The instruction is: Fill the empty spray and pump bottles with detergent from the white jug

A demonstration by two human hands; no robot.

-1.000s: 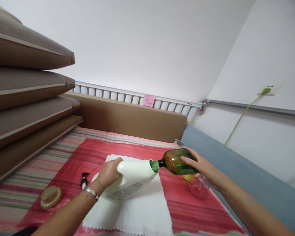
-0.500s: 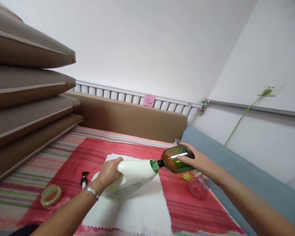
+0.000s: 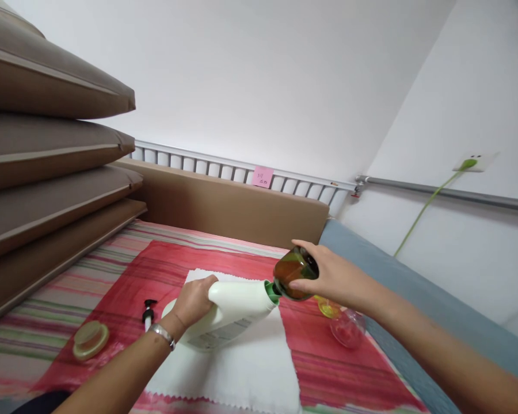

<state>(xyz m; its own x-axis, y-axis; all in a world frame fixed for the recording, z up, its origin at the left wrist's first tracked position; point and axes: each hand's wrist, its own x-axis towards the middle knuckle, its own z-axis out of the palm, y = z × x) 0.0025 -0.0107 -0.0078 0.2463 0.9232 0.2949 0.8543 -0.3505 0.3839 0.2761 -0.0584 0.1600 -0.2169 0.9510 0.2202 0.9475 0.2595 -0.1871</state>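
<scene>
My left hand (image 3: 197, 305) is wrapped round the handle of a large pale detergent jug (image 3: 237, 302), tilted with its green-lined mouth to the right. In my right hand (image 3: 323, 273) is a dark amber-green bottle (image 3: 292, 270), its base turned partly towards me. The bottle's neck is hidden at the jug's mouth, so I cannot tell how far in it sits. Under the jug lies a white cloth (image 3: 259, 368). A black pump top (image 3: 148, 313) and a pale round cap (image 3: 90, 339) lie left of my left hand.
A clear plastic container (image 3: 347, 329) and a yellow piece (image 3: 328, 309) lie right of the cloth on a red sheet (image 3: 155, 270). Brown cushions (image 3: 56, 138) are stacked at the left. A brown board (image 3: 224, 201) stands before the radiator (image 3: 190, 163), with a blue panel (image 3: 384, 276) at the right.
My right hand has moved left and turned the bottle, bringing it closer to the jug's mouth with its base more towards me. The left hand and jug are nearly unmoved.
</scene>
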